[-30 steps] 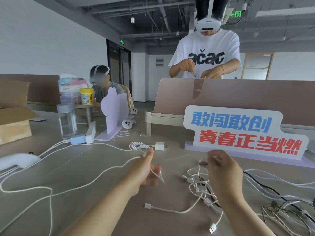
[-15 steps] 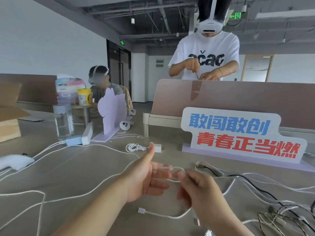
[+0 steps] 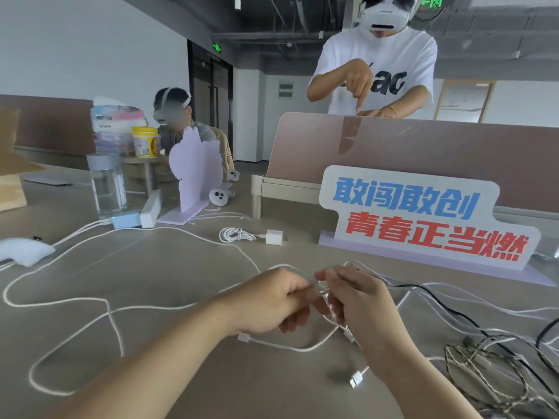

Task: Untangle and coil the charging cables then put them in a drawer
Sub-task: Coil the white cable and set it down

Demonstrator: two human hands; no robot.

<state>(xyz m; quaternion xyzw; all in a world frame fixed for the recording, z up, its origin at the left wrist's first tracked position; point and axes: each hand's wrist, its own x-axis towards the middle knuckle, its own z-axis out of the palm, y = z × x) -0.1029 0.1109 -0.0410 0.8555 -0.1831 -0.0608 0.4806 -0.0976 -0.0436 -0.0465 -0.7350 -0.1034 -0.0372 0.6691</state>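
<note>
Head view, hands: left hand (image 3: pixel 272 300) and right hand (image 3: pixel 363 303) meet above the table (image 3: pixel 169 267), each pinching one thin white cable (image 3: pixel 290 347).
Cable: its plug end lies on the table just under the hands; the far part appears to run into the tangle (image 3: pixel 484 355) at the right.
Drawer: not in view.
Risk: a hard pull may tighten knots — cause, leads crossing in that heap.

Soft, even indoor light, faint shadows, wide-angle bending at edges, slight blur
</note>
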